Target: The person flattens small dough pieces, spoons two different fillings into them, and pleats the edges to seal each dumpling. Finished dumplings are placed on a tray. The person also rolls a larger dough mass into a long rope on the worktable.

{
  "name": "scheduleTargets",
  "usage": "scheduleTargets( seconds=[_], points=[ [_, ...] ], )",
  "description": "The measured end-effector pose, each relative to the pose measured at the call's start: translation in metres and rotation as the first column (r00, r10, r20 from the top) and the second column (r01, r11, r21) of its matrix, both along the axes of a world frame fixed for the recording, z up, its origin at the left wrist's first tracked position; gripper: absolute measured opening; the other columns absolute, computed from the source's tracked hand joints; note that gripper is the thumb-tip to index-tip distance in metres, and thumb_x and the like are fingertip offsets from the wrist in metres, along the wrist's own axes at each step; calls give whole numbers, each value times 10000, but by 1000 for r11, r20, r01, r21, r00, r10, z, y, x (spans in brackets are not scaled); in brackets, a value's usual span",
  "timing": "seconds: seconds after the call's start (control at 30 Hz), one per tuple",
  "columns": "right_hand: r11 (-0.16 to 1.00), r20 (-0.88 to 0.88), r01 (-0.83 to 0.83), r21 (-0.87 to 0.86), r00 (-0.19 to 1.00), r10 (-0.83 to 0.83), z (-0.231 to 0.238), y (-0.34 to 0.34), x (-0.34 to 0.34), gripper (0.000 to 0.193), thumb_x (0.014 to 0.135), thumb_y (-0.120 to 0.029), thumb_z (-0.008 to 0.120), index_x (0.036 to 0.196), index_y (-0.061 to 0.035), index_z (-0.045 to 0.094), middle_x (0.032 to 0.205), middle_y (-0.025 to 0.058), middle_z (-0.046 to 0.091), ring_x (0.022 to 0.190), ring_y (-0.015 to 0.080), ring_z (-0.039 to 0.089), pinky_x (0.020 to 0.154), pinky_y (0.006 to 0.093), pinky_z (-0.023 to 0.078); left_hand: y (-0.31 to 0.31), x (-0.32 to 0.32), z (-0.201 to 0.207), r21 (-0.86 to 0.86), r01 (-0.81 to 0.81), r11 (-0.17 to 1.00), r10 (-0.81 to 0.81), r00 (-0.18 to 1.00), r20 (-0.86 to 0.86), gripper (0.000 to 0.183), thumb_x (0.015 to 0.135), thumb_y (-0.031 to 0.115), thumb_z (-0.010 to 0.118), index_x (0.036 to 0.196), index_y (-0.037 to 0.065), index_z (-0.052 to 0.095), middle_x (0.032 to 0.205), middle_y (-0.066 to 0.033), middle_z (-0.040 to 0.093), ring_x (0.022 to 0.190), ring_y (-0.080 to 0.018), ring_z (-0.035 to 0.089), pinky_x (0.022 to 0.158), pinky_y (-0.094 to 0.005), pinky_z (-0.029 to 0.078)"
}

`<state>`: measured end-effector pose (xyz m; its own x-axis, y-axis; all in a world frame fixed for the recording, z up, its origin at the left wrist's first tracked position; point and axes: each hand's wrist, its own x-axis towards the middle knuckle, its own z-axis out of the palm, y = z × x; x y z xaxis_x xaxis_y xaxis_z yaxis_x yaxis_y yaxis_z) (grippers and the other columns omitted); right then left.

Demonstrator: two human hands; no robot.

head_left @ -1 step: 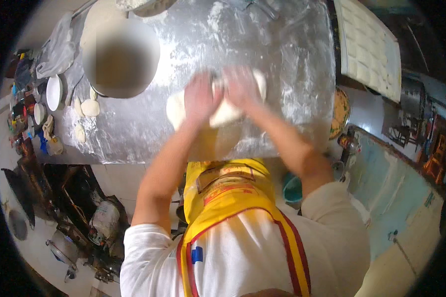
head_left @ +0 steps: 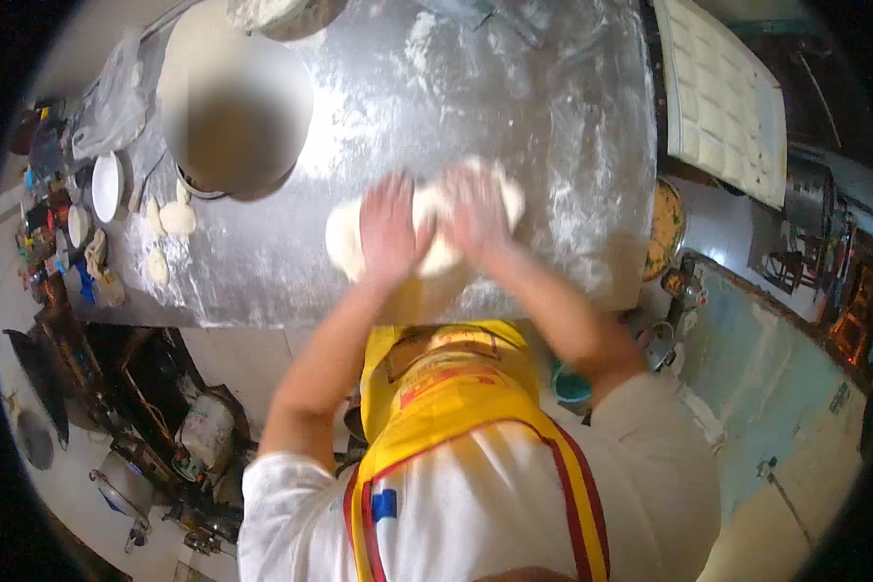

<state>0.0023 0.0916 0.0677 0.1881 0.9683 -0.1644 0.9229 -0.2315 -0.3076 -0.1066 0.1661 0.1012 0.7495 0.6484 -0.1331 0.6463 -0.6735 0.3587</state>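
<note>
A pale slab of soft dough (head_left: 342,238) lies across the floured metal table (head_left: 291,281), close to its front edge. My left hand (head_left: 392,225) rests flat on the dough's left half, fingers stretched forward. On the right half, my right hand (head_left: 475,209) presses down with its fingers extended and slightly blurred. Both palms touch the dough, their thumbs near each other. Dough shows between the hands and past them on either side.
Left of the hands are small dough pieces (head_left: 177,217), a white bowl (head_left: 108,185) and a clear plastic bag (head_left: 116,112). A large round, partly blurred container (head_left: 296,107) stands behind. At right are a tray of pale square pieces (head_left: 723,97) and a bowl of orange filling (head_left: 665,228).
Both hands have drawn back toward me along with the dough. Their fingers, earlier bent and blurred at the dough's far side, now lie flatter on top of it.
</note>
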Motion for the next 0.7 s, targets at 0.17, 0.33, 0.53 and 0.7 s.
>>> scheduleTargets(
  seconds=[0.17,0.33,0.53,0.7],
  points=[
    [967,-226,26,254,974,33,-56,2,25,619,931,-449,499,1435,-91,458,1482,138,433,1438,297,293,1196,529,108,17,-16,-92,147,-52,988,47,998,37,665,914,409,514,1435,11,403,1498,-229,365,1385,-409,338,1159,-541,209],
    [990,-244,-80,116,964,106,-123,100,116,394,931,-336,476,1067,-34,690,1172,218,634,1060,353,630,931,526,456,104,7,-123,-92,-176,980,184,978,95,426,984,366,438,1040,0,649,1111,-239,628,1051,-422,573,914,-480,440],
    [997,-346,73,24,936,-61,-32,57,75,252,926,-159,484,903,5,674,845,224,675,785,361,678,707,450,545,34,38,-57,-201,-258,945,304,921,244,445,1002,379,403,1004,-15,612,978,-252,636,919,-413,602,799,-483,470],
    [988,-386,-154,23,910,151,2,-75,17,611,930,-363,524,1459,-79,410,1456,143,437,1321,360,421,1112,526,280,-76,-10,-45,114,-124,986,117,991,70,713,898,525,455,1441,63,424,1547,-187,307,1450,-387,236,1176,-556,137]
  ],
)
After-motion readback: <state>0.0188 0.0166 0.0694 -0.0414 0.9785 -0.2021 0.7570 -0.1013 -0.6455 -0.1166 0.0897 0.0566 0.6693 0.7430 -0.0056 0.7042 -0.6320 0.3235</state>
